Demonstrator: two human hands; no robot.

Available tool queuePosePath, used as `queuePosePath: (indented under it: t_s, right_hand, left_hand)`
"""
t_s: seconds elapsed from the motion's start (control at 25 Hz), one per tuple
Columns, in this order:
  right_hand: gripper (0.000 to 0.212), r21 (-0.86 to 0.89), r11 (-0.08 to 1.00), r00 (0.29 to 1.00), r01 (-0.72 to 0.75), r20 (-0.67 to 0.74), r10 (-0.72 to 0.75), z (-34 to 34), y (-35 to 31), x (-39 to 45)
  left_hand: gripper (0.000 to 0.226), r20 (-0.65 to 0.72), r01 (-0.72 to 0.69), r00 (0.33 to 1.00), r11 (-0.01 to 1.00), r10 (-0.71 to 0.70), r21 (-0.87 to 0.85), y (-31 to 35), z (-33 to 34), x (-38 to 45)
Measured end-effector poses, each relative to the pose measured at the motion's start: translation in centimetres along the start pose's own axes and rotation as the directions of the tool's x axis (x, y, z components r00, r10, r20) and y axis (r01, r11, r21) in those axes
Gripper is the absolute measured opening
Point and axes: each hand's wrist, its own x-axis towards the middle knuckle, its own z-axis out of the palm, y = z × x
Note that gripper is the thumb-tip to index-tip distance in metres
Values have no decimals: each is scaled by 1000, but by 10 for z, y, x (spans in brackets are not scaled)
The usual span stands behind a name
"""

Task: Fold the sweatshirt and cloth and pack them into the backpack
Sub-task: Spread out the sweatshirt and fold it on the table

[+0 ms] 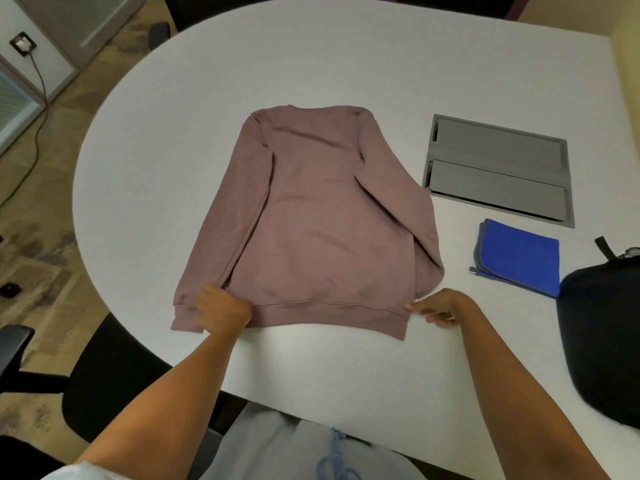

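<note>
— Sweatshirt (311, 216) first: where does it lie?

— Flat in the middle of the white oval table (173, 140), collar away from the person, ribbed hem nearest. Its fabric is a dusty mauve knit, soft and matte, with shallow creases across the chest. One sleeve runs straight down the left side; the other is folded in along the right side.

— How much open room surrounds it?

— Bare tabletop lies to the left and beyond the collar, up to the curved rim. Between the hem and the near table edge a strip of bare surface is left. On the right, the grey recessed cable hatch (498, 168) sits just beside the right sleeve, flush in the table, with two flat lids.

— And the hands?

— Both forearms reach forward from the near edge. The left hand (221, 306) rests knuckles-up at the hem's left corner, fingers curled into the fabric beside the sleeve cuff. The right hand (440, 306) is at the hem's right corner, thumb and fingertips pinched at the cloth edge; whether it truly has hold of it is hard to tell.

— The other items?

— A blue cloth (519, 258), folded into a rectangle with grey trim, lies right of the sweatshirt, apart from it. The dark backpack (599, 341), smooth and rounded, sits at the right edge, touching the cloth's corner.
</note>
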Motion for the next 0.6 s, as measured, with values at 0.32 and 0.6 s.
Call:
queuePosePath:
  t_s: [0.32, 0.6]
  right_hand:
    - [75, 392, 889, 917, 237, -392, -72, -27, -25, 33]
    - [26, 657, 701, 930, 277, -368, -23, -55, -69, 11]
  left_hand:
    - [94, 225, -418, 881, 907, 416, -42, 62, 31, -16]
    - [123, 531, -391, 795, 917, 295, 76, 86, 58, -29]
